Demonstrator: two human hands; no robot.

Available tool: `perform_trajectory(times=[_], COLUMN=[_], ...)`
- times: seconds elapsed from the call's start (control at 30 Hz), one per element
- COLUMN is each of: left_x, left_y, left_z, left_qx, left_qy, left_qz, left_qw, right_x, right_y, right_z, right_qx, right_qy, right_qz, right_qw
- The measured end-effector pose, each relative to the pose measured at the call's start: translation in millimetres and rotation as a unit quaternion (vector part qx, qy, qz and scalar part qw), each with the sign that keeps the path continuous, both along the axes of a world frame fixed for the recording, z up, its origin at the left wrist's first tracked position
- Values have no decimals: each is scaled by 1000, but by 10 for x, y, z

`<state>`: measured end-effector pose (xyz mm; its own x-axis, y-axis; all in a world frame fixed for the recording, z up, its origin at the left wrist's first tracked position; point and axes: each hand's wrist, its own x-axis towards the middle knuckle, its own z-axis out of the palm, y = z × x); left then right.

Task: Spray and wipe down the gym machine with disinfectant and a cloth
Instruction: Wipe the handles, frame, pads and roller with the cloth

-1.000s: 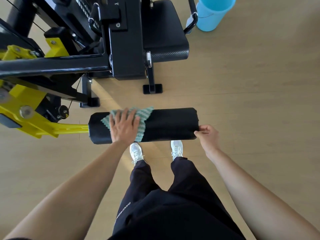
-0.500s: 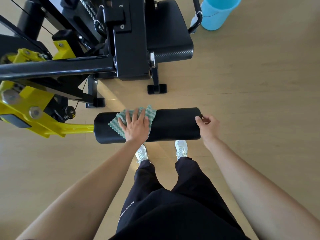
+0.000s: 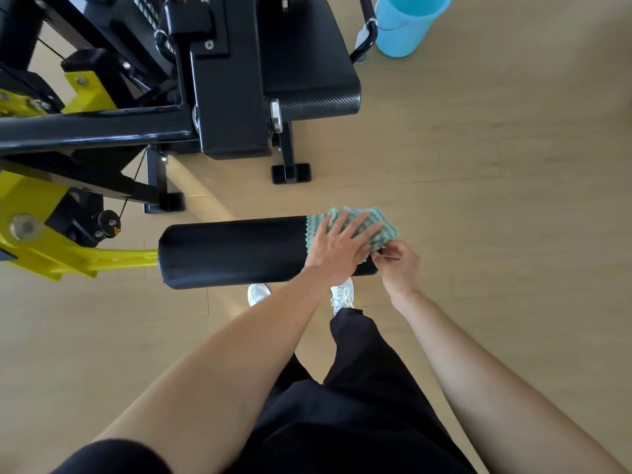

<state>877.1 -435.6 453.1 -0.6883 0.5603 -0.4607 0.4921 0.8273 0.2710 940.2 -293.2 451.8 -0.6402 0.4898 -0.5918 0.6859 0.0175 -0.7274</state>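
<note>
The gym machine's black roller pad (image 3: 232, 251) lies crosswise in front of me on a yellow arm (image 3: 68, 258). A green-and-white patterned cloth (image 3: 384, 230) is draped over the pad's right end. My left hand (image 3: 338, 248) presses flat on the cloth with its fingers spread. Just to the right, my right hand (image 3: 400, 265) has its fingers curled at the pad's right end, by the cloth's lower edge. No spray bottle can be clearly made out.
The machine's black frame (image 3: 232, 97) and padded seat (image 3: 307, 63) stand behind the pad, with a floor foot (image 3: 290, 172) between. A light blue bucket (image 3: 407, 25) sits on the wooden floor at the top right. My feet are under the pad.
My left hand has slid the cloth along the pad from its left part to its right end, up against my right hand. The right hand has stayed at that end.
</note>
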Motion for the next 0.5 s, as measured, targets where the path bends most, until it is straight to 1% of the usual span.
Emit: perform_trajectory(times=[0.13, 0.23, 0.33, 0.4, 0.5], left_x=[-28, 3, 6, -22, -114], left_y=[-631, -1277, -1898, -2195, -2397], left_z=[28, 33, 19, 16, 31], left_qx=[-23, -59, -104, -126, -118], left_qy=[11, 27, 27, 12, -29], left_qz=[119, 231, 341, 404, 523], left_qw=[993, 971, 934, 906, 844], right_x=[20, 39, 51, 55, 48], right_y=[-32, -27, -3, 4, -3], right_z=[-18, -18, -16, -10, 5], right_qx=[-15, -14, -19, -18, -18], right_qy=[4, 6, 8, 7, 4], right_qz=[-6, -3, 6, 9, 3], right_qw=[1000, 1000, 1000, 1000, 1000])
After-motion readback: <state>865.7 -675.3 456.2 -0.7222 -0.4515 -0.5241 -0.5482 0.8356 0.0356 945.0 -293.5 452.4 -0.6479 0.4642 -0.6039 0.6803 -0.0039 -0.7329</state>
